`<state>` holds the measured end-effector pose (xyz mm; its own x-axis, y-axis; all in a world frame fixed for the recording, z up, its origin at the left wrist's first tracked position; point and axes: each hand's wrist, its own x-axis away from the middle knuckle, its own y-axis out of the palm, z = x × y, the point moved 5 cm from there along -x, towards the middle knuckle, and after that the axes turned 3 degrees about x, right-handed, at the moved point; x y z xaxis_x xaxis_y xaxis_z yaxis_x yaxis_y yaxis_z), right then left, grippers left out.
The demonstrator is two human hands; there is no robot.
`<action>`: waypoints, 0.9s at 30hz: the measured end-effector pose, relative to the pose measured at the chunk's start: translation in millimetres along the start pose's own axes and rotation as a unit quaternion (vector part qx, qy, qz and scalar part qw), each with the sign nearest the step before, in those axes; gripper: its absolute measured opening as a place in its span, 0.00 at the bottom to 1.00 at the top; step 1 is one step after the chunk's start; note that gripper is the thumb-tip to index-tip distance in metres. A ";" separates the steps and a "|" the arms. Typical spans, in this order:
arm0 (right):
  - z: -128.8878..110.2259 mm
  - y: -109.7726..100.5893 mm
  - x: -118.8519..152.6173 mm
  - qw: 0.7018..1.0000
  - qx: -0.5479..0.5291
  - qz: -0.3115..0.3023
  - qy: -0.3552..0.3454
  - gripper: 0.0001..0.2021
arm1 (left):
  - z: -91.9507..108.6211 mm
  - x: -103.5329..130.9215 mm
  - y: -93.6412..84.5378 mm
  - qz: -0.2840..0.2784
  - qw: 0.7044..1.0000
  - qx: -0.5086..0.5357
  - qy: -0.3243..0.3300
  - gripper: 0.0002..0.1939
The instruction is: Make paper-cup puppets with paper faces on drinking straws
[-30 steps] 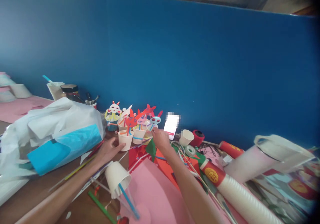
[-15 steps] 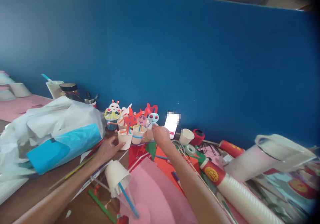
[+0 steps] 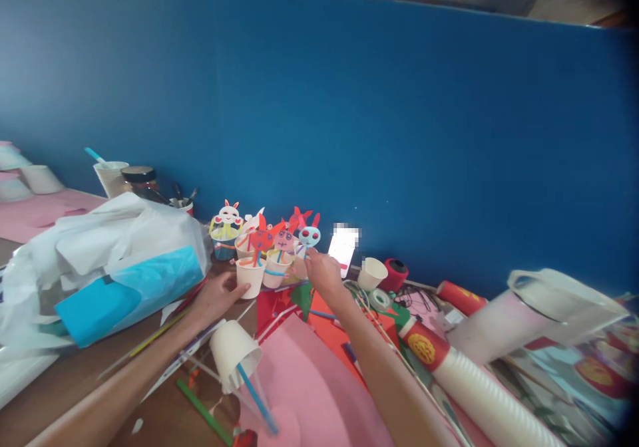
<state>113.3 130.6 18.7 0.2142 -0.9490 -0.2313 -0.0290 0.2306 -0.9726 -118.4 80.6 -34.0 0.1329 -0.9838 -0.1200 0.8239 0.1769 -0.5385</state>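
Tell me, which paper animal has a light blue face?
The rightmost paper animal, with reddish ears, beside the right hand; no other paper animal's face looks blue.

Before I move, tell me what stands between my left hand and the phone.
White paper cups with paper figures, then your right hand, as the head view shows.

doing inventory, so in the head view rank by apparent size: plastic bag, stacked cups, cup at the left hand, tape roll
1. Plastic bag
2. Stacked cups, cut off by frame
3. Cup at the left hand
4. Tape roll
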 end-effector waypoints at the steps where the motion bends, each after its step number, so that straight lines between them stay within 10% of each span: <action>1: 0.5 -0.2 0.0 1.000 -0.001 0.001 0.002 0.11 | -0.3 0.0 0.0 0.000 1.000 0.000 0.001 0.22; 27: 9.2 -25.8 17.0 0.993 -0.110 0.040 0.026 0.11 | -0.7 2.0 -11.8 -0.014 0.998 -0.044 -0.043 0.25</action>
<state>126.7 110.5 40.1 0.1530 -0.9404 -0.3039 -0.2587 0.2586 -0.9307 -128.3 76.5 -28.5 0.1602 -0.9865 -0.0348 0.7766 0.1477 -0.6125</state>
